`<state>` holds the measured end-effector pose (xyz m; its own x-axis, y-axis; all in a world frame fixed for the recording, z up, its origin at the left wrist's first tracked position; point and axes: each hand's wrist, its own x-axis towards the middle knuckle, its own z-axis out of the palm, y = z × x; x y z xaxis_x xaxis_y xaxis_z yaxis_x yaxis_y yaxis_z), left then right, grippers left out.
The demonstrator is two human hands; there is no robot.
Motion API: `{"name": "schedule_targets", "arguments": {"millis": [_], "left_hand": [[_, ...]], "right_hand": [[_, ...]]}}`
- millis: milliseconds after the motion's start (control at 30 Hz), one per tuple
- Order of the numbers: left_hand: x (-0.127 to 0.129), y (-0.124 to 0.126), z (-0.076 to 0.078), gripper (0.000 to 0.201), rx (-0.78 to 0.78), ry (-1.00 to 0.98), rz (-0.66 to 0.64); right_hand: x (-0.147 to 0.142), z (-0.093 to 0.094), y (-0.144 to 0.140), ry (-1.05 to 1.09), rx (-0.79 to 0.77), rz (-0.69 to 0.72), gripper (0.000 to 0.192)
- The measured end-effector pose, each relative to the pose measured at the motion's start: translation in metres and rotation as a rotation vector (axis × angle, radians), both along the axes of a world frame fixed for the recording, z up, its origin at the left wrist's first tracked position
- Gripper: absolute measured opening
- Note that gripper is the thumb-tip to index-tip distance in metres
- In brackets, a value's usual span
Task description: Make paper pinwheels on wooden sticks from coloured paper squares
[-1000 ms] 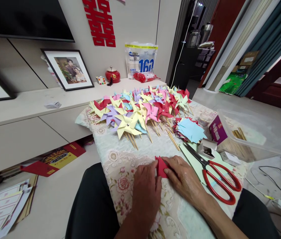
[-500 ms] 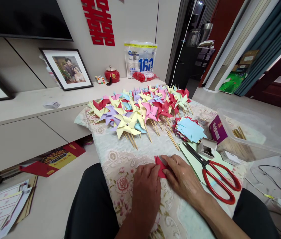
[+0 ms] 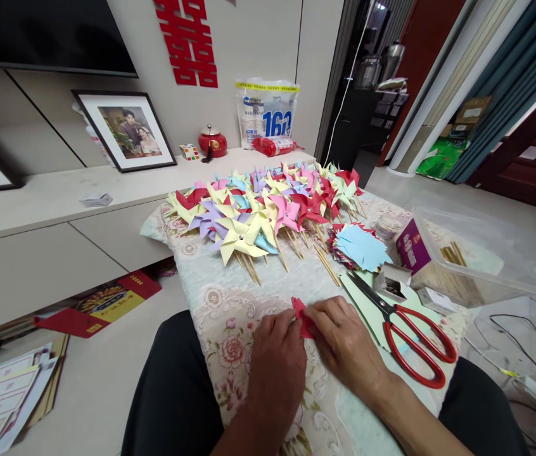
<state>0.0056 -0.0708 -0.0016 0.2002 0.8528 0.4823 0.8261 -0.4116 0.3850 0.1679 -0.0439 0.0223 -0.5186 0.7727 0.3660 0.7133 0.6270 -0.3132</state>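
Between my two hands lies a small piece of folded red paper point(image 3: 304, 322) on the floral tablecloth point(image 3: 232, 316). My left hand point(image 3: 278, 358) grips its left side, the fingers bent over the paper. From the other side, my right hand point(image 3: 341, 332) presses its fingers on the paper; my palms hide part of it. Right of my right hand, scissors with red handles point(image 3: 394, 309) rest on light green paper sheets point(image 3: 358, 291). Beyond my hands stand many paper pinwheels point(image 3: 268, 218) on wooden sticks, with a few loose sticks point(image 3: 326, 265) nearby.
A stack of cut paper point(image 3: 362, 246), blue on top, lies beyond the scissors. Beside it are a small open box point(image 3: 392, 280) and a clear plastic bin point(image 3: 481, 253) holding sticks. A white cabinet point(image 3: 120, 234) runs along the wall behind the table.
The red paper now looks narrower, folded closer together between my fingers. My right hand has shifted slightly left across it, while my left hand stays nearly in place.
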Motion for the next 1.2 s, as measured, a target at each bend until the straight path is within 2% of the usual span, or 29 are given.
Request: {"name": "schedule_targets", "arguments": {"millis": [200, 333, 467, 567, 767, 1200], "left_hand": [[-0.02, 0.002, 0.007, 0.035, -0.034, 0.114, -0.244], [-0.039, 0.004, 0.014, 0.048, -0.093, 0.227, -0.403], [-0.053, 0.007, 0.021, 0.055, -0.172, 0.333, -0.495], [-0.056, 0.01, 0.024, 0.056, -0.201, 0.404, -0.533], [-0.056, 0.011, 0.021, 0.056, -0.143, 0.483, -0.555], [-0.06, 0.017, 0.025, 0.052, -0.154, 0.456, -0.591]], "right_hand": [[0.008, -0.002, -0.013, -0.076, 0.028, 0.127, 0.029], [0.011, 0.0, -0.019, -0.132, 0.054, 0.15, 0.031], [0.011, 0.001, -0.024, -0.236, 0.085, 0.135, 0.034], [0.011, 0.0, -0.027, -0.283, 0.124, 0.134, 0.036], [0.016, -0.002, -0.026, -0.333, 0.19, 0.167, 0.036], [0.029, -0.007, -0.029, -0.275, 0.189, 0.187, 0.034]]}}
